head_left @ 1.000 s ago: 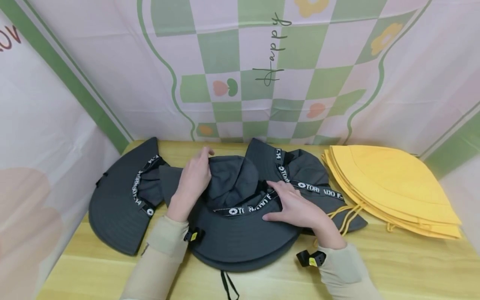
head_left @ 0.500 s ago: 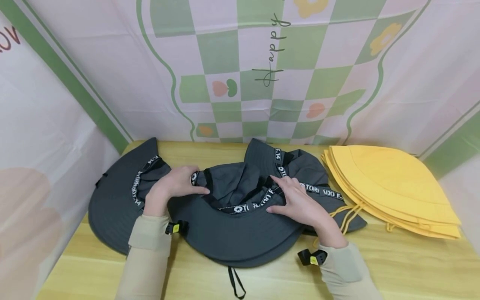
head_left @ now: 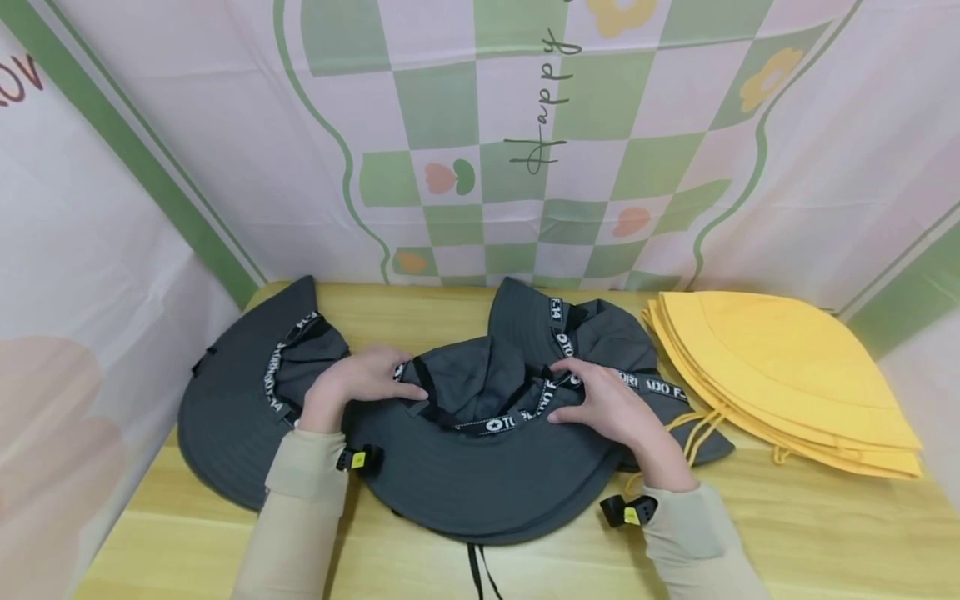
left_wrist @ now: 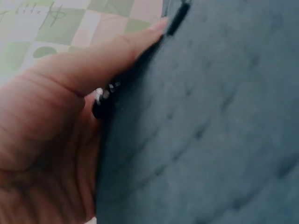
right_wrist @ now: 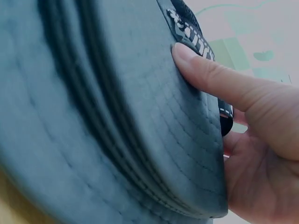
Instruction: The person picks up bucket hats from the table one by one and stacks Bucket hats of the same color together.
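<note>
A dark grey bucket hat (head_left: 480,479), folded into a half-moon, lies in front of me with its brim toward me. A black lettered band runs around the crown's opening. At its left end my left hand (head_left: 360,379) pinches the folded brim, thumb on the near side. My right hand (head_left: 607,404) pinches the right end near the band. In the left wrist view, the stitched brim (left_wrist: 201,130) fills the right side beside the thumb. The right wrist view shows layered brim edges (right_wrist: 126,126) and the thumb pressing below the band; the other fingers are mostly hidden behind.
Another folded grey hat (head_left: 225,408) lies at the left, partly behind my left forearm. A third grey hat (head_left: 615,333) sits behind my right hand. Stacked yellow hats (head_left: 780,367) with cords are at the right on the wooden table (head_left: 810,533). A printed cloth (head_left: 585,167) hangs behind.
My left hand has come down from the far side of the crown to the brim's left end and taken hold there. The right hand and the hat have shifted slightly right.
</note>
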`<action>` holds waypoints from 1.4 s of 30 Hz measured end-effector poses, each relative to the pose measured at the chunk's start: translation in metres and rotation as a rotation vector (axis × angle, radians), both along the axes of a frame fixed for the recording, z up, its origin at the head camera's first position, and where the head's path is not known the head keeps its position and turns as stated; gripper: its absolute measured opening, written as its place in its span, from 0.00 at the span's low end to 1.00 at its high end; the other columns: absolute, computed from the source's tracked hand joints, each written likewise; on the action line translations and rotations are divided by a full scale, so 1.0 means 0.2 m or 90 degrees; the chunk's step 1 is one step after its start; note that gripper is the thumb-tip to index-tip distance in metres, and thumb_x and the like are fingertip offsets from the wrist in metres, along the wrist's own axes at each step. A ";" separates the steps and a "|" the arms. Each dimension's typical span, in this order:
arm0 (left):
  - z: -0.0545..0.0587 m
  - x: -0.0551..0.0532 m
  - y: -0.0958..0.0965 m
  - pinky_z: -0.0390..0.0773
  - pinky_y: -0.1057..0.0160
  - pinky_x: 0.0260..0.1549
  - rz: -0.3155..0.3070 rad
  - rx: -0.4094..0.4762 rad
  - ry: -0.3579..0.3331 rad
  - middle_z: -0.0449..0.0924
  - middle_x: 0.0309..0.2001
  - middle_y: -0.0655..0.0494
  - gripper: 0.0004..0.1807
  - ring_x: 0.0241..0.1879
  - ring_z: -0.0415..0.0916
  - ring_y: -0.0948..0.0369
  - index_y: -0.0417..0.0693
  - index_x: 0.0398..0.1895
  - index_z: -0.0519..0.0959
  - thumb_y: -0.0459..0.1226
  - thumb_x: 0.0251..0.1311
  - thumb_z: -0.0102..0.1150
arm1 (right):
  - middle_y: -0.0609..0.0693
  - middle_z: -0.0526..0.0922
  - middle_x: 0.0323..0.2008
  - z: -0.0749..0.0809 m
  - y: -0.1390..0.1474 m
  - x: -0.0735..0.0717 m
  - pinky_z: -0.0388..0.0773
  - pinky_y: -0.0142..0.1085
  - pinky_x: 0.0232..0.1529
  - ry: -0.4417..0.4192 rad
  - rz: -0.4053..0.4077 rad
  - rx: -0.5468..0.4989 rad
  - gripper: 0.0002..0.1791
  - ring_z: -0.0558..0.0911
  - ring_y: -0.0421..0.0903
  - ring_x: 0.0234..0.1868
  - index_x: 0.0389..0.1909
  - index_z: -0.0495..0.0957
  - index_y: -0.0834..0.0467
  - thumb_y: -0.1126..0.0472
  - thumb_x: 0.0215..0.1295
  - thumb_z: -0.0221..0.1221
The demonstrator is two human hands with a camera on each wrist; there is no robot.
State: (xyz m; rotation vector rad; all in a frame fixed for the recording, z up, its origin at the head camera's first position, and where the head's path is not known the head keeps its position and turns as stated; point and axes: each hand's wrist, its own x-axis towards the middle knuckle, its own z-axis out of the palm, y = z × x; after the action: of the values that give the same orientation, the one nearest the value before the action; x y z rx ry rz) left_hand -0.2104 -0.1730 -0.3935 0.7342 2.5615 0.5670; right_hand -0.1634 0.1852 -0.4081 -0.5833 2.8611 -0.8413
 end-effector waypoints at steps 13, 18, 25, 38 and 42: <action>-0.02 0.01 0.04 0.71 0.47 0.65 0.011 -0.021 -0.054 0.74 0.67 0.45 0.31 0.66 0.72 0.47 0.47 0.69 0.71 0.52 0.68 0.58 | 0.63 0.82 0.57 0.03 0.05 -0.01 0.76 0.56 0.54 0.000 -0.023 -0.007 0.31 0.81 0.62 0.56 0.58 0.80 0.55 0.53 0.53 0.75; -0.02 0.00 0.06 0.70 0.48 0.67 0.012 0.004 -0.046 0.71 0.70 0.47 0.34 0.69 0.69 0.49 0.48 0.73 0.67 0.52 0.69 0.57 | 0.65 0.81 0.58 0.04 0.08 -0.01 0.77 0.57 0.54 -0.019 -0.039 0.001 0.32 0.80 0.64 0.57 0.60 0.78 0.56 0.52 0.54 0.74; 0.00 0.01 0.09 0.68 0.47 0.68 0.035 0.061 0.014 0.68 0.71 0.45 0.34 0.71 0.67 0.48 0.46 0.74 0.64 0.49 0.70 0.58 | 0.65 0.85 0.48 0.05 0.11 -0.01 0.79 0.56 0.51 -0.076 -0.082 0.056 0.36 0.84 0.61 0.50 0.60 0.78 0.62 0.41 0.58 0.69; -0.03 0.01 0.18 0.63 0.38 0.64 0.095 0.071 0.139 0.72 0.68 0.44 0.29 0.66 0.70 0.47 0.45 0.68 0.67 0.47 0.69 0.59 | 0.64 0.85 0.48 0.05 0.14 -0.02 0.78 0.55 0.49 -0.013 -0.092 0.039 0.24 0.84 0.62 0.48 0.49 0.82 0.63 0.46 0.65 0.64; -0.02 0.01 0.19 0.69 0.43 0.64 0.139 0.054 0.118 0.71 0.68 0.45 0.32 0.66 0.71 0.47 0.46 0.70 0.66 0.52 0.69 0.58 | 0.61 0.86 0.46 0.06 0.16 -0.01 0.78 0.53 0.47 0.017 -0.108 0.003 0.20 0.84 0.58 0.44 0.47 0.83 0.61 0.49 0.63 0.67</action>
State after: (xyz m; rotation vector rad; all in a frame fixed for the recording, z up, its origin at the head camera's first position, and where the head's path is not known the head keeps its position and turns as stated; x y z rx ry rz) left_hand -0.2077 -0.1351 -0.3978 0.5599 2.8269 0.7101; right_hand -0.1663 0.2165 -0.3964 -0.3575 2.9685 -0.8566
